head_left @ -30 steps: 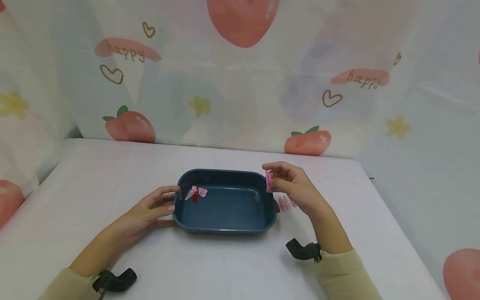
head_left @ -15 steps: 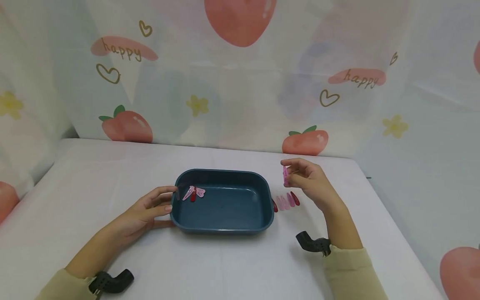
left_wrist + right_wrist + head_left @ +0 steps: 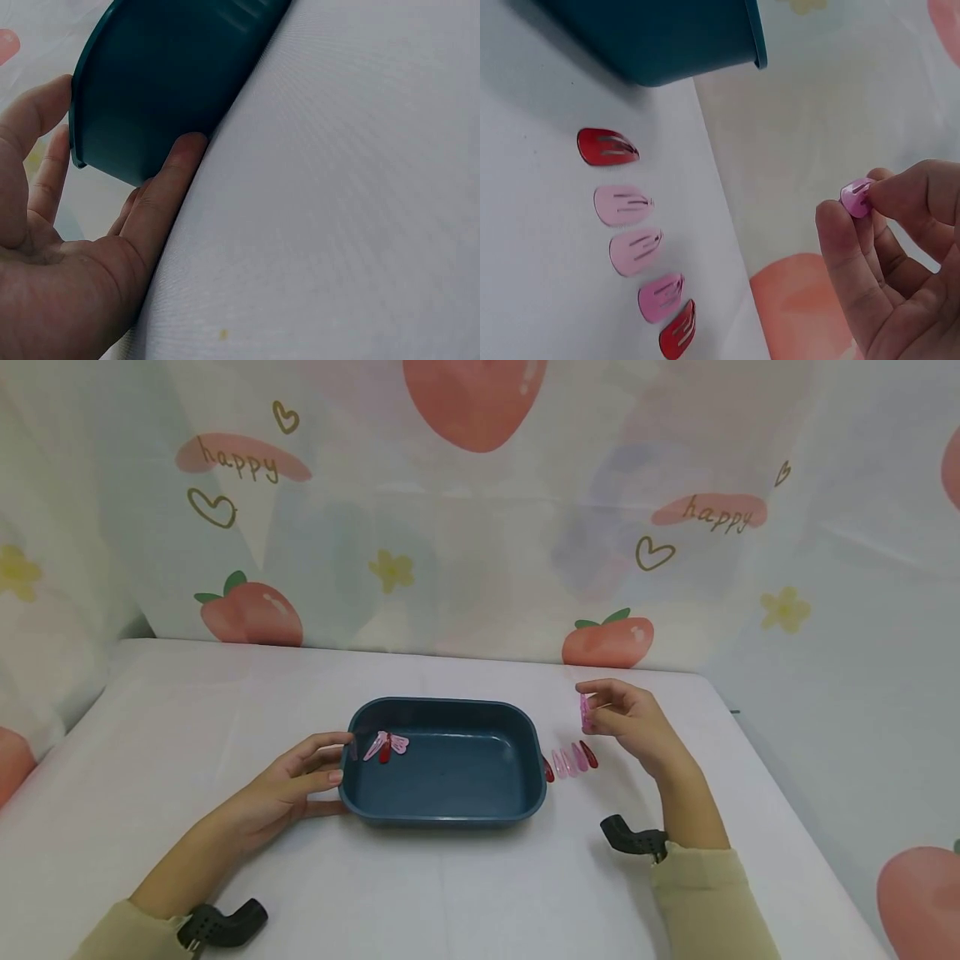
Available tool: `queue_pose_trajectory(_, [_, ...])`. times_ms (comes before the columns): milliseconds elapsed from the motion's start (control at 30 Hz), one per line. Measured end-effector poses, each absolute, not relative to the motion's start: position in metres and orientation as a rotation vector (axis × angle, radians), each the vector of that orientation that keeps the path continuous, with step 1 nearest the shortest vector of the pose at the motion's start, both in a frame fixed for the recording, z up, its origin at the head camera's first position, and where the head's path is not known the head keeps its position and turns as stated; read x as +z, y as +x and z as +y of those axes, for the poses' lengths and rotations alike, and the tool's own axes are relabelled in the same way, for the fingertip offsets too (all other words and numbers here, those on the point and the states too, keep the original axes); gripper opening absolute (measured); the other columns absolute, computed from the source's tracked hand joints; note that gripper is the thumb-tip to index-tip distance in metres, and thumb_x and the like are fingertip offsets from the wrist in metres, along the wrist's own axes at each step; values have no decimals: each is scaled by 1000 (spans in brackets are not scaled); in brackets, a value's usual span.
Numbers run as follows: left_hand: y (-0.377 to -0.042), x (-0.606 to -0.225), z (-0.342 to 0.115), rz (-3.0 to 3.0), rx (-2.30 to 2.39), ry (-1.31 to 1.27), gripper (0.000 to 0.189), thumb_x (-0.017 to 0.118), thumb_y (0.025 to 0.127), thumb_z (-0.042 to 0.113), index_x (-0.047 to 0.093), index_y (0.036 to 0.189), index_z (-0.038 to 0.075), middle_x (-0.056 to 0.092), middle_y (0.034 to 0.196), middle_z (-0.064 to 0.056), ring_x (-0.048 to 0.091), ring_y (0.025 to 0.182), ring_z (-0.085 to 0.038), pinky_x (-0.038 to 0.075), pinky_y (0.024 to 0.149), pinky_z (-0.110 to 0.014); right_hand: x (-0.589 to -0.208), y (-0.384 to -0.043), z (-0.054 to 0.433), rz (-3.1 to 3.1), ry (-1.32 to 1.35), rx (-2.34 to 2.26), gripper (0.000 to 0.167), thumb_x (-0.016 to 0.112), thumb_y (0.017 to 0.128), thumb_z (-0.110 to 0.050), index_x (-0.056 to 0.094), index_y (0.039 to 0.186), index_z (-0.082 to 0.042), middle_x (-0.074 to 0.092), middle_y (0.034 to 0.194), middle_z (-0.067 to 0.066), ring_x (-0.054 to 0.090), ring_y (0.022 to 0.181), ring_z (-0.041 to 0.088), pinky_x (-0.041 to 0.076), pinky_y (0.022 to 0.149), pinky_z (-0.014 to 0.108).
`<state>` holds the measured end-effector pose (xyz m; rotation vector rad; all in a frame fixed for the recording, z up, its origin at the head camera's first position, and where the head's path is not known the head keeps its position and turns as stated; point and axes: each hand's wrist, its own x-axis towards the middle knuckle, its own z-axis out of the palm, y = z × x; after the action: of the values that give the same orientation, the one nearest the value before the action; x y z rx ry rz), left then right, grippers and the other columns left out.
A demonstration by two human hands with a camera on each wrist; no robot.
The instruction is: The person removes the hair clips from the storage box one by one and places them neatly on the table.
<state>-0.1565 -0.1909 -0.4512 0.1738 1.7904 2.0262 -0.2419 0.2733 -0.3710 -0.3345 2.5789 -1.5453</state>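
My right hand (image 3: 628, 720) pinches a pink snap hair clip (image 3: 855, 199) between thumb and fingertips, raised above the table to the right of the tray. At the left end of the dark teal tray (image 3: 450, 785), my left hand (image 3: 281, 789) touches the rim and outer wall with nearly straight fingers (image 3: 161, 191). Inside the tray's left part lie pink hair clips (image 3: 400, 745) and a red hair clip (image 3: 385, 752), partly overlapping. Beyond its right end is a row of clips: a red clip (image 3: 606, 148), paler pink clips (image 3: 622, 205), a brighter pink clip (image 3: 660, 297) and another red clip (image 3: 677, 330).
A white cloth covers the table (image 3: 442, 893). Behind it hangs a printed curtain (image 3: 480, 543) with peaches, hearts and flowers. Black wrist cameras (image 3: 222, 924) sit at both sleeves.
My right hand has moved right, away from the tray's rim, still pinching the pink clip. More of the row on the table shows now. The left hand stays at the tray.
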Motion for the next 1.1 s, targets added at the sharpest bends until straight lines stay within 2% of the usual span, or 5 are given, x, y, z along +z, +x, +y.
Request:
queue_pose_trajectory(267, [-156,-450,-190,1784,2032,208,55,57,101,12,35,151,14,26,156,-24,47,131,-31,51,96,-58,-374,-245,282,2600,-228,-1497,38,53,97,-5,55,136,-3,53,108,19,67,85,20,58,81,23])
queue_pose_trajectory(567, [-155,-449,-188,1803,2030,186,55,59,100,13,37,150,16,28,156,-23,44,134,-36,52,95,-57,-384,-249,288,2617,-130,-1435,40,55,98,-7,54,138,-3,54,107,18,67,85,21,58,81,23])
queue_pose_trajectory(800, [-155,-449,-189,1813,2018,163,57,59,100,13,35,151,14,29,156,-21,45,133,-34,52,95,-56,-392,-251,292,2632,-96,-1390,41,56,98,-9,54,138,-2,57,110,18,64,89,22,59,80,23])
queue_pose_trajectory(1100, [-156,-450,-189,1813,2018,139,58,60,100,12,33,152,13,30,155,-20,46,132,-33,53,95,-57,-397,-250,298,2694,-80,-1241,37,58,98,-11,59,134,-2,62,105,18,63,87,24,55,76,23])
